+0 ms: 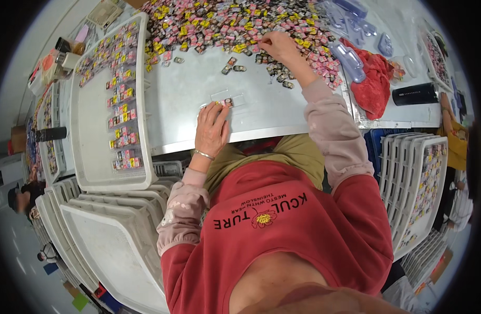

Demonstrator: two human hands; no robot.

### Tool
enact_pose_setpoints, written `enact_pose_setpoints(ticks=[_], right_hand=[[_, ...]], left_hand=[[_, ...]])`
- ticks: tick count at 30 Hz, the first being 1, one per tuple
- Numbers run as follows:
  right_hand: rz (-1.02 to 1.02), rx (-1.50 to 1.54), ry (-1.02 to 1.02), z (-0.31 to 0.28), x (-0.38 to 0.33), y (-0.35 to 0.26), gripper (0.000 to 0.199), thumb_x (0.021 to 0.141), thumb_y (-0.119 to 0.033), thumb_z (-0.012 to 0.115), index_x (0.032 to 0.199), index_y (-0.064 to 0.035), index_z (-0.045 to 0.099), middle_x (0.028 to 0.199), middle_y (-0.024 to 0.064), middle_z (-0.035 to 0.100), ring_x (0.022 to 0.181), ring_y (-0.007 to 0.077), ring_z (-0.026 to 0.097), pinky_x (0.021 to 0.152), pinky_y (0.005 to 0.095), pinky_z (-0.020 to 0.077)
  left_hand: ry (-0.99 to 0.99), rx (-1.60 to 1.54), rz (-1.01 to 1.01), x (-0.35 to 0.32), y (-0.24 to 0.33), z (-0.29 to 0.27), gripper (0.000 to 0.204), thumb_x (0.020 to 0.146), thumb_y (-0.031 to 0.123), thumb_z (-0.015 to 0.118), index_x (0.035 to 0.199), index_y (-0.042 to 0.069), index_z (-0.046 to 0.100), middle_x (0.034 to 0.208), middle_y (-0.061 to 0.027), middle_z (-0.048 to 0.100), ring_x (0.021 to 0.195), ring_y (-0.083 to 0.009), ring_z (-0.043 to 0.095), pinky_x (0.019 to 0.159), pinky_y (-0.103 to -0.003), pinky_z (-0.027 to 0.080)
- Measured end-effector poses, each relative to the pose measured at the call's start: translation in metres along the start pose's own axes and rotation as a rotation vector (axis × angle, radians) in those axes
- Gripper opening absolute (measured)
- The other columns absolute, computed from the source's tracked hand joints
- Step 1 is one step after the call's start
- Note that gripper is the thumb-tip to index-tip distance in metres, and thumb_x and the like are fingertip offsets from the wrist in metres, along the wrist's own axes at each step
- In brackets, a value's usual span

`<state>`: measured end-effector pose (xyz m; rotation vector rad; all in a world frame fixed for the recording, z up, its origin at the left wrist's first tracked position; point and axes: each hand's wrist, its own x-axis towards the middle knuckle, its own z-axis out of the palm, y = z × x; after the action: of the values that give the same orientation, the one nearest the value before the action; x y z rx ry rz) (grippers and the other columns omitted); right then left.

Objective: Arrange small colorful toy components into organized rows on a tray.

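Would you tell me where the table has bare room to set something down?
Bare table lies between the white tray, the left hand and the right hand. The far edge is crowded with small colourful pieces.

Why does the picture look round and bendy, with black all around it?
In the head view, the fisheye lens bends straight lines, so the table edge and the white tray curve toward the rim, with black corners outside the circle. The middle is sharp: the left hand and right hand look clear. The light is even with soft shadows, while the small pieces get tiny and blurry near the rim.
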<state>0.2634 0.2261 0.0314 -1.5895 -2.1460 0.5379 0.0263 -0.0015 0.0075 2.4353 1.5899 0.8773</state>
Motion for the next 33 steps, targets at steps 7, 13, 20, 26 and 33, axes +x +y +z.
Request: enact_pose_setpoints(ticks=[7,13,20,26,33], right_hand=[[-0.035,-0.128,0.032,0.015,-0.009,-0.005,0.024,0.08,-0.025,0.067,0.099,-0.0118,0.068,0.1,0.014,0.067,0.093,0.0333,0.064,0.08,0.0456,0.0517],[-0.035,-0.168,0.378,-0.007,0.015,0.026,0.021,0.081,-0.023,0.067,0.098,-0.0099,0.069,0.09,0.0162,0.065,0.091,0.0336,0.063,0.079,0.0437,0.0504],[-0.019,-0.374,0.181,-0.005,0.031,0.055,0.017,0.082,-0.02,0.065,0.098,-0.0154,0.068,0.101,0.0145,0.06,0.092,0.0343,0.063,0.081,0.0444,0.0504],[-0.12,-0.003,0.33,-0.024,0.001,0.061,0.023,0.082,-0.017,0.067,0.103,-0.008,0.066,0.091,0.0096,0.068,0.077,0.0224,0.067,0.074,0.0315,0.0526],[-0.329,0.514,0.01,0.016,-0.096,-0.034,0.014,0.082,-0.003,0.068,0.096,-0.003,0.066,0.089,0.0027,0.067,0.074,0.0111,0.064,0.066,0.0235,0.0511]], left_hand=[[-0.008,0.009,0.0,-0.002,-0.001,0.0,0.042,0.079,0.005,0.062,0.121,0.005,0.057,0.121,-0.0131,0.052,0.122,-0.0329,0.045,0.104,-0.049,0.034],[0.011,0.072,-0.006,-0.001,0.003,-0.002,0.043,0.077,0.007,0.063,0.12,0.007,0.058,0.12,-0.0099,0.053,0.117,-0.0311,0.045,0.102,-0.048,0.034],[0.021,0.096,-0.016,-0.001,0.004,-0.005,0.043,0.077,0.009,0.062,0.12,0.009,0.058,0.119,-0.0075,0.054,0.113,-0.029,0.046,0.097,-0.045,0.035],[0.111,-0.109,-0.092,-0.008,-0.01,0.001,0.039,0.082,0.004,0.053,0.121,0.003,0.054,0.115,-0.0141,0.058,0.11,-0.0328,0.051,0.097,-0.042,0.036],[0.359,-0.174,-0.229,-0.009,-0.012,0.001,0.036,0.086,0.007,0.047,0.121,0.002,0.055,0.122,-0.0164,0.055,0.114,-0.0345,0.051,0.101,-0.043,0.036]])
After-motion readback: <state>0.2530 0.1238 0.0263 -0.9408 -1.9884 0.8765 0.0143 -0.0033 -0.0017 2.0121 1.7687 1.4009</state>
